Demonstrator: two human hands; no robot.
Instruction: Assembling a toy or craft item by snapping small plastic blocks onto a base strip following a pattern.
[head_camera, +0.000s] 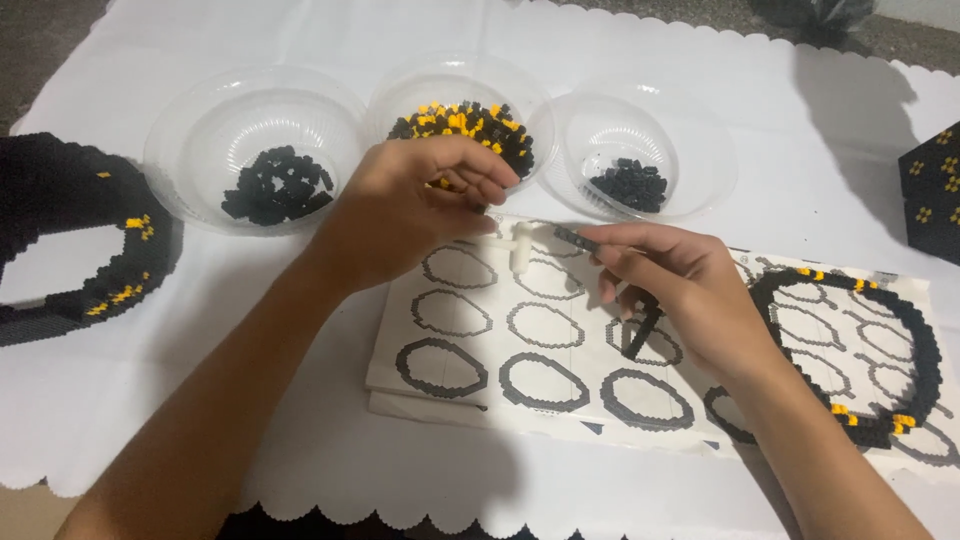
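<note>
My left hand (420, 200) hovers at the near rim of the middle clear bowl (535, 110), fingers curled and pinched around small pieces I cannot make out well. The bowl holds black and yellow small bricks (465, 125). My right hand (680, 285) pinches a short black strip of joined bricks (577, 238) over the printed instruction sheet (480, 340). A second dark strip (638, 335) hangs below its fingers. A small white tool (520, 245) lies on the sheet between both hands.
A left bowl (200, 120) and a right bowl (690, 130) each hold black bricks. A black ring build (70, 240) lies far left, another ring (915, 330) on the sheet's right, a dark hexagonal piece (935, 190) at far right. White scalloped cloth (300, 440) covers the table.
</note>
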